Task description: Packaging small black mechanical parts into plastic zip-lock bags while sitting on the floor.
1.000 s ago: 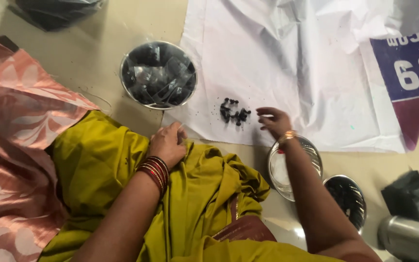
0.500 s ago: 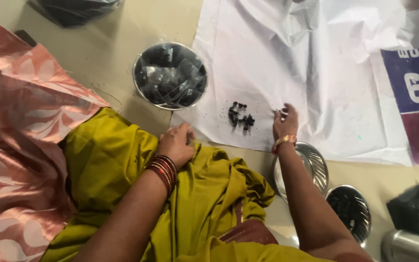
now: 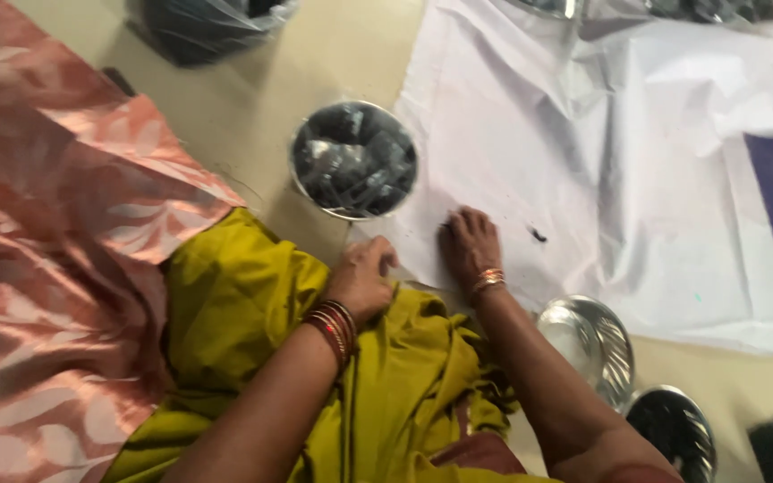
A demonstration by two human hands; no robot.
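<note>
Right hand (image 3: 469,246) flat on white sheet (image 3: 583,161), beside round steel bowl (image 3: 353,159).

White cloth sheet (image 3: 601,179), creased, spread flat on the floor; small dark bits (image 3: 539,236) lie near its lower left edge.
</note>
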